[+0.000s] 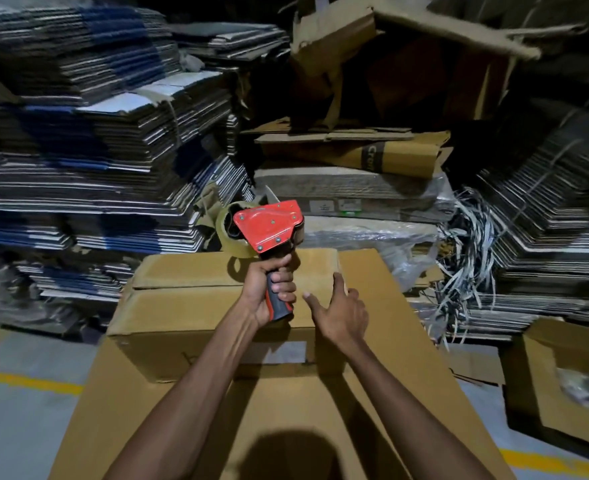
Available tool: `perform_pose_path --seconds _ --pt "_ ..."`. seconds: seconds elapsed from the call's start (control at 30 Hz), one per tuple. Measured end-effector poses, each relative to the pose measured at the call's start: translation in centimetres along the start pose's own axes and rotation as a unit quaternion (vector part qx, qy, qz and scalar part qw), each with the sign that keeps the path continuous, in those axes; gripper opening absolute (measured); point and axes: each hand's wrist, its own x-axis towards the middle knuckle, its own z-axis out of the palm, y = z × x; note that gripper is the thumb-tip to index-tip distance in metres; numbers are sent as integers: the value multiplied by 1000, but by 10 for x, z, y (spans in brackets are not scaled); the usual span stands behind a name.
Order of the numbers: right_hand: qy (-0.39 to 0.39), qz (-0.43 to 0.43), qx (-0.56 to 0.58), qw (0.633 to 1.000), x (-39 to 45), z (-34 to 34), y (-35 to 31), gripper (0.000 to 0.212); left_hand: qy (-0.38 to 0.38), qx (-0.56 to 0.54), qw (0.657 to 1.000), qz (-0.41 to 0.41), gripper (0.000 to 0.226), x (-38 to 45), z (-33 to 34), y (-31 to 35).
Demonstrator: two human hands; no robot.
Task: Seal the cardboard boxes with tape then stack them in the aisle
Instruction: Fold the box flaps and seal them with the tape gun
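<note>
Amid flattened cardboard stacks [88,140], left hand [269,289] fingers clench tape dispenser [269,226]; right hand [341,306] relaxed on box [196,306].

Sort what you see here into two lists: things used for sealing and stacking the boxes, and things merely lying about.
In use:
tape dispenser, gripped by the left hand
small cardboard box, touched by the right hand
large box underneath

Lying about:
flattened carton stacks
torn cardboard pile
strapping scraps
window box

Both bare forearms reach forward side by side. The left hand [269,289] is curled tight in a fist-like grip, thumb uppermost. The right hand [341,308] lies just beside it, fingers straight and spread, palm down.
</note>
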Motion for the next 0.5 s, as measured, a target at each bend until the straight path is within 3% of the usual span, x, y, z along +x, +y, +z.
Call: perform_pose_path --seconds 0.07,0.13,0.5 --pt "67 -20 20 997 4 6 6 75 -5 14 1000 -6 37 1 -1 4" --pt "79 -34 29 996 10 1 9 67 -8 20 1000 -11 39 0 -4 6" --pt "-7 -188 39 981 51 -27 40 62 -8 51 998 -34 39 -4 -13 2"
